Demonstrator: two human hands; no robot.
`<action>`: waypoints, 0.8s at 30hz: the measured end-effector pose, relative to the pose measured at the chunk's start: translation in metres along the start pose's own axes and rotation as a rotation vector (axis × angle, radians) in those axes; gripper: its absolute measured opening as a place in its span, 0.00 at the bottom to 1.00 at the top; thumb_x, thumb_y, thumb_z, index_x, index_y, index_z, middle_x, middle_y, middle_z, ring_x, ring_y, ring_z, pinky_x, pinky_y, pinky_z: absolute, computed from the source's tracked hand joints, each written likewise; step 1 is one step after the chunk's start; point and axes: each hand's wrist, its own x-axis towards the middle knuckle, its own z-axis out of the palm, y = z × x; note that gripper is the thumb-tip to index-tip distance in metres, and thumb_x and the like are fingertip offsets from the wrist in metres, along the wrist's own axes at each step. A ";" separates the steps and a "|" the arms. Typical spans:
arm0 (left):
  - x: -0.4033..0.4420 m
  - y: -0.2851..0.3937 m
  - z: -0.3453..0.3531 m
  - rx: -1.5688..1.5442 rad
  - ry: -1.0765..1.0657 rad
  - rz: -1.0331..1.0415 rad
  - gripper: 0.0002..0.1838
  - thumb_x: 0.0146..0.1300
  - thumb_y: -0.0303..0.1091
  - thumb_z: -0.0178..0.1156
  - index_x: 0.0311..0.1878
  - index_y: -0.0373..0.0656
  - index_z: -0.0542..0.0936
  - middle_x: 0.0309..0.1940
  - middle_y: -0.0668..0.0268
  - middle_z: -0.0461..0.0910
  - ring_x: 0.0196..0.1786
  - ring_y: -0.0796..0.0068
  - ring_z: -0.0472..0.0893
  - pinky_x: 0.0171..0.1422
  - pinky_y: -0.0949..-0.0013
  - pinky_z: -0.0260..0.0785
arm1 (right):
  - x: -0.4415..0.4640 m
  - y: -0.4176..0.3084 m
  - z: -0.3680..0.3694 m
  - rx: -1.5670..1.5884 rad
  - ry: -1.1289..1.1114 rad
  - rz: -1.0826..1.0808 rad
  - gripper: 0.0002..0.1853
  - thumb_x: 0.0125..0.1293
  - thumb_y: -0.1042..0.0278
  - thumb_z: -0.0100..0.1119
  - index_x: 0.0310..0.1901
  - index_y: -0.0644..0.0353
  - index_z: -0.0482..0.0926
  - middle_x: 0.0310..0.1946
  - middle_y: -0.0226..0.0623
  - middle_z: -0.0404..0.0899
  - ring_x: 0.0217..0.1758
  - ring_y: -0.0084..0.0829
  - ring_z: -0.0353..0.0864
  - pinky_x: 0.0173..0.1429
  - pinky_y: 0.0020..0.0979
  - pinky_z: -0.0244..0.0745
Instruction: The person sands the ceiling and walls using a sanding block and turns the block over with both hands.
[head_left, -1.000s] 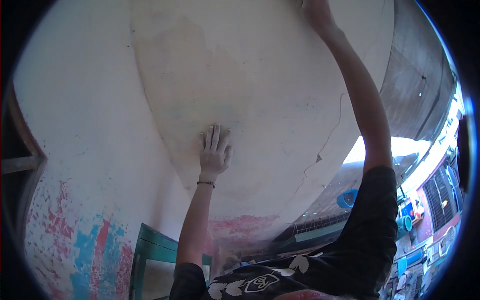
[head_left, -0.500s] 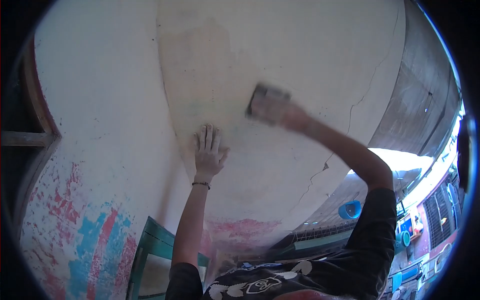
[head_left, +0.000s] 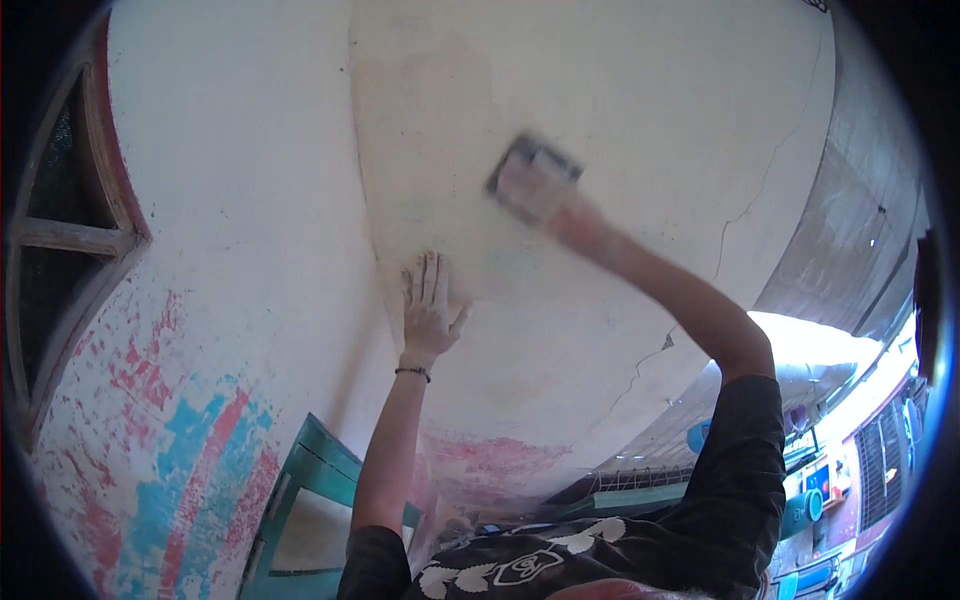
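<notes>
My left hand [head_left: 430, 312] lies flat on the off-white wall [head_left: 560, 330], fingers spread and dusted pale, with a dark bracelet [head_left: 413, 373] at the wrist. Above it and to the right, my right hand [head_left: 535, 190] is wrapped round a dark rectangular block [head_left: 560, 163] held against the wall. Motion blurs both that hand and the block, so the block's underside and exact kind cannot be made out. A darker tan patch [head_left: 430, 90] and faint green smudges mark the wall near the hands.
On the left is a wooden-framed window [head_left: 80, 236], above peeling pink and blue paint [head_left: 190, 470]. A green frame [head_left: 305, 450] stands low beside my left arm. A crack [head_left: 635, 378] runs down the wall. At the lower right are a teal bucket [head_left: 803, 512] and a barred window [head_left: 880, 470].
My right hand came down from the top edge into view with the block and has since shifted slightly upward. My left hand stays flat on the wall. The view has turned somewhat, showing more window.
</notes>
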 end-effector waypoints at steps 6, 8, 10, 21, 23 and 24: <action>0.001 0.001 -0.009 -0.028 -0.026 0.009 0.52 0.65 0.52 0.64 0.83 0.35 0.53 0.85 0.50 0.48 0.87 0.47 0.46 0.88 0.38 0.34 | 0.002 0.019 0.033 0.586 0.323 -0.159 0.27 0.74 0.70 0.48 0.73 0.48 0.72 0.79 0.33 0.65 0.83 0.32 0.61 0.88 0.43 0.53; 0.000 0.002 -0.007 -0.001 -0.012 0.015 0.51 0.65 0.52 0.64 0.83 0.35 0.52 0.85 0.50 0.48 0.87 0.47 0.46 0.88 0.39 0.34 | 0.042 0.105 0.023 0.638 0.291 0.029 0.26 0.80 0.69 0.41 0.77 0.56 0.65 0.80 0.37 0.61 0.84 0.35 0.57 0.88 0.44 0.48; 0.002 0.006 -0.009 0.002 -0.016 0.009 0.51 0.66 0.51 0.64 0.83 0.36 0.52 0.85 0.49 0.48 0.87 0.47 0.46 0.88 0.39 0.34 | 0.079 0.194 -0.024 0.375 0.392 0.203 0.23 0.79 0.73 0.43 0.72 0.62 0.71 0.75 0.45 0.68 0.83 0.42 0.61 0.87 0.46 0.52; 0.002 0.004 -0.062 -0.080 0.184 -0.051 0.44 0.67 0.43 0.62 0.82 0.36 0.57 0.84 0.47 0.51 0.86 0.43 0.49 0.87 0.40 0.40 | 0.121 0.007 0.037 -0.057 0.262 0.062 0.29 0.72 0.68 0.50 0.75 0.53 0.68 0.79 0.36 0.64 0.84 0.41 0.59 0.88 0.46 0.49; 0.015 0.007 -0.088 -0.036 0.228 -0.003 0.41 0.68 0.41 0.61 0.80 0.35 0.60 0.83 0.46 0.54 0.85 0.41 0.51 0.87 0.39 0.41 | 0.089 -0.046 0.026 0.340 0.141 -0.254 0.27 0.74 0.66 0.49 0.74 0.52 0.69 0.78 0.38 0.66 0.83 0.38 0.61 0.87 0.43 0.53; 0.021 0.008 -0.102 -0.010 0.251 0.026 0.40 0.68 0.40 0.60 0.80 0.35 0.62 0.82 0.46 0.55 0.85 0.41 0.52 0.86 0.39 0.42 | 0.080 -0.048 0.009 0.454 -0.010 -0.432 0.27 0.74 0.67 0.49 0.74 0.52 0.69 0.78 0.38 0.65 0.83 0.37 0.61 0.87 0.43 0.53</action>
